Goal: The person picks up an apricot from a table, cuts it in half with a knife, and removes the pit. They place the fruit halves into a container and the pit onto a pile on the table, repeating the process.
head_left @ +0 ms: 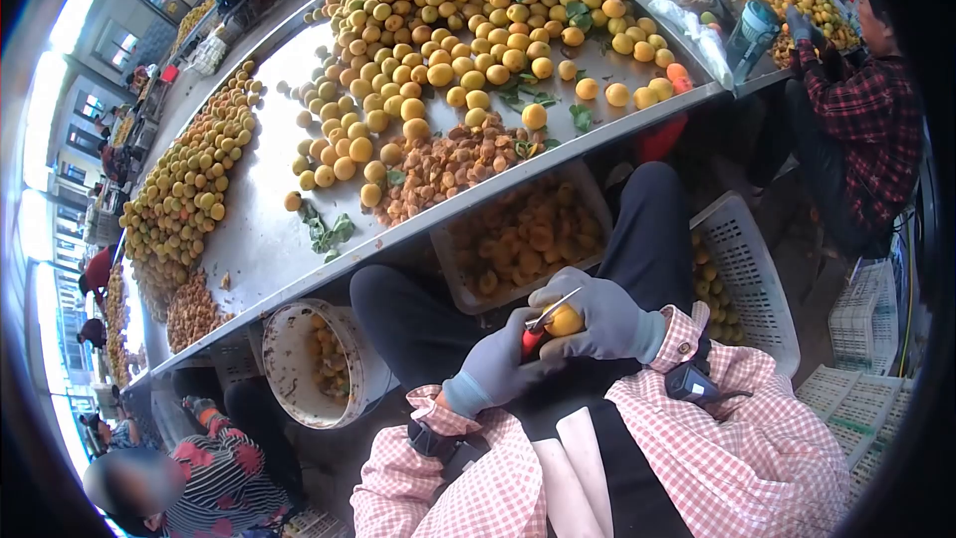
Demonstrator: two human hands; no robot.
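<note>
My left hand [498, 359], in a grey glove, is closed around a red-handled tool [533, 341] with a slim, pointed metal end. Gloved in grey too, my right hand [602, 319] grips a yellow-orange apricot [566, 321]. The metal end lies against the apricot, and both hands meet over my lap. Below the table edge, just beyond my hands, a white crate [460, 289] holds split apricot pieces. Whole apricots [468, 0] are heaped on the metal table [264, 229], with a pile of brown pits [448, 164] near its front edge.
A dirty white bucket [373, 359] with fruit inside stands left of my legs. To my right is a pale crate [762, 279] of apricots. A person in plaid [866, 120] sits at right, another in stripes [229, 473] at lower left. A green cup [752, 35] stands on the table.
</note>
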